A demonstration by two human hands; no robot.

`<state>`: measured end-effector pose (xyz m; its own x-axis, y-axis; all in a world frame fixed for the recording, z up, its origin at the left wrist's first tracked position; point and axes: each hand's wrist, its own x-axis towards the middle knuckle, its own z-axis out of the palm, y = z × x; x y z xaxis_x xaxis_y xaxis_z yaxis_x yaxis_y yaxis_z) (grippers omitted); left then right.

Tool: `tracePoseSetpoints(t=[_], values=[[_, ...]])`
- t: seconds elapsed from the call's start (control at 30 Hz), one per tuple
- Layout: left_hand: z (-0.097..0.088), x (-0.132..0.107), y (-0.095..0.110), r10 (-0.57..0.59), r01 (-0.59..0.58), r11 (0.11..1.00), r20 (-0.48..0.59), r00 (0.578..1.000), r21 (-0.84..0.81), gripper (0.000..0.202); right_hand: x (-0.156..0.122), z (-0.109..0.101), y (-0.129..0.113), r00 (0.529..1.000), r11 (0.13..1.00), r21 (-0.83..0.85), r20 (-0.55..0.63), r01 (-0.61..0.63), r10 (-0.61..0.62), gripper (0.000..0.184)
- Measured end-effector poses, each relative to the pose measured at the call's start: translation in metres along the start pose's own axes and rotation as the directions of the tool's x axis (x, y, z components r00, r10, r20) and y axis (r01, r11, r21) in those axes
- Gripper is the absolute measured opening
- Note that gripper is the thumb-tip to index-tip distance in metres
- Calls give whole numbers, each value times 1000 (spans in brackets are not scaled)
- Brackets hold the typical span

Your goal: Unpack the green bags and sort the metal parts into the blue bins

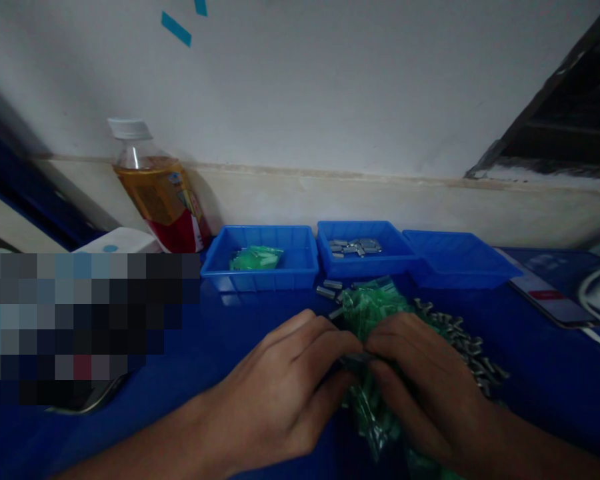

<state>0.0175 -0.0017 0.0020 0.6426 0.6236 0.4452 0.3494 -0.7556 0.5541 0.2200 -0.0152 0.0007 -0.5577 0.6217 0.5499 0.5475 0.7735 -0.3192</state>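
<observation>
My left hand point(295, 380) and my right hand point(425, 380) meet in front of me, fingertips pinched together on the top edge of a clear plastic bag point(375, 420). Green pieces show through the bag as it hangs below my fingers. Just behind my hands lies a heap of similar green-filled plastic bags point(375, 303), partly covered by my knuckles. To the right of the heap, several small metal parts point(460, 340) are spread on the blue table. A few short metal pieces point(326, 292) lie left of the heap.
Along the wall stand a blue tray point(260, 280) with green bags inside, a second tray point(365, 268) with metal pieces, and a third blue tray point(465, 267). A drink bottle point(155, 193) is at back left; a phone point(555, 300) with a white cable lies right. The left side is pixelated.
</observation>
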Motion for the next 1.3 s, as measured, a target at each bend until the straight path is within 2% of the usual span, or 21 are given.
tracePoseSetpoints(t=[0.13, 0.27, 0.4, 0.5, 0.57, 0.77, 0.9, 1.03, 1.17, 1.3], values=[[1, 0, -1, -23, 23, 998, 5, 1000, 53, 11, -2, 1, 2, 1000, 1000, 8, 23, -17, 17, 7], [0, 1, -1, -29, 30, 998, -17, 999, 58, 10, -2, 2, 2, 1000, 1000, -4, -9, -17, 17, 21], [-1, 2, 0, -21, 21, 996, -4, 1000, 82, 15, -1, 2, 2, 1000, 1000, -26, -5, 10, -10, 13], [-1, 0, 1, -21, 21, 998, -4, 1000, 56, 11, 0, 1, 2, 1000, 1000, -14, 11, 19, -19, 8], [-1, -1, 2, -13, 13, 999, -6, 1000, 49, 17, 0, 0, 2, 1000, 1000, -22, 21, 21, -21, 7], [0, -1, 0, -7, 7, 993, 4, 1000, 120, 11, 0, 1, 1, 1000, 999, -39, 13, 10, -10, 6], [1, 1, 0, 2, -2, 989, -4, 1000, 147, 16, -1, 3, 2, 999, 999, -43, -27, 26, -27, 15], [0, 1, 2, -12, 12, 987, 1, 1000, 160, 14, -1, 2, 1, 998, 997, -53, -15, 56, -56, 7], [1, -1, 2, 25, -20, 989, -29, 999, 144, 15, 1, 0, -2, 999, 998, -48, -22, 47, -48, 7], [1, -1, 0, 41, -38, 978, -12, 999, 206, 11, 1, 1, 0, 999, 999, -35, -16, 31, -32, 7]])
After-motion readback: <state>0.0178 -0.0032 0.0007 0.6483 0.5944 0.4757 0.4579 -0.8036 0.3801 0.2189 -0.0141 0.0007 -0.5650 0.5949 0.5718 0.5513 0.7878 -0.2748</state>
